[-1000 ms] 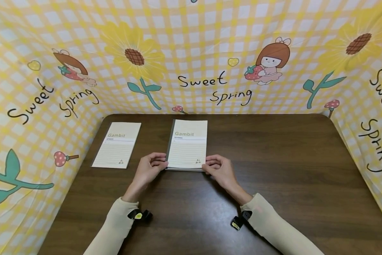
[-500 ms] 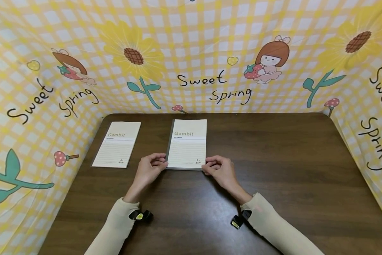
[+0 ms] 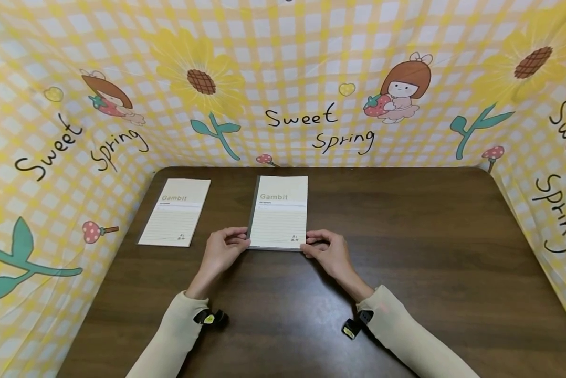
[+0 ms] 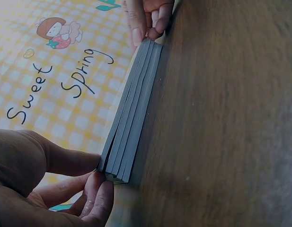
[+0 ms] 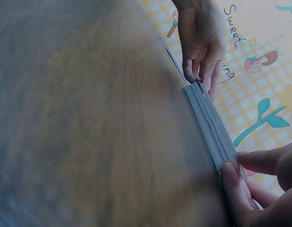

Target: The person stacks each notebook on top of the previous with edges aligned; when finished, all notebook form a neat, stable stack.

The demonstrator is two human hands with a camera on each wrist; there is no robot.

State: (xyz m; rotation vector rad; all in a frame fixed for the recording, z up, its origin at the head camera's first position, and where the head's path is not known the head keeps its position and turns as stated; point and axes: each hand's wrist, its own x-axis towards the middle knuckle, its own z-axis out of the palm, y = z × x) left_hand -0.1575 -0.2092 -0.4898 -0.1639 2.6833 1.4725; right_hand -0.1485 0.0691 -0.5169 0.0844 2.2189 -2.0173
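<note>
A stack of several cream notebooks (image 3: 279, 218) marked "Gambit", with a dark spine strip on the left, lies at the middle of the table. My left hand (image 3: 223, 249) holds its near left corner, thumb in front and fingers along the side. At the near right corner, my right hand (image 3: 327, 252) holds the stack the same way. The left wrist view shows the grey near edges of the stacked notebooks (image 4: 131, 111) almost flush, with a thin gap between two layers. Off to the left, a single matching notebook (image 3: 174, 215) lies flat, untouched by either hand.
The brown wooden table (image 3: 406, 236) carries only these notebooks. A yellow checked cloth (image 3: 306, 68) printed with flowers and "Sweet Spring" hangs along its back and both sides. A small black device (image 3: 211, 317) is strapped at each wrist.
The near edges of the stack line up a little more evenly than one second ago. Both hands keep their places at the corners; the head view shifts slightly.
</note>
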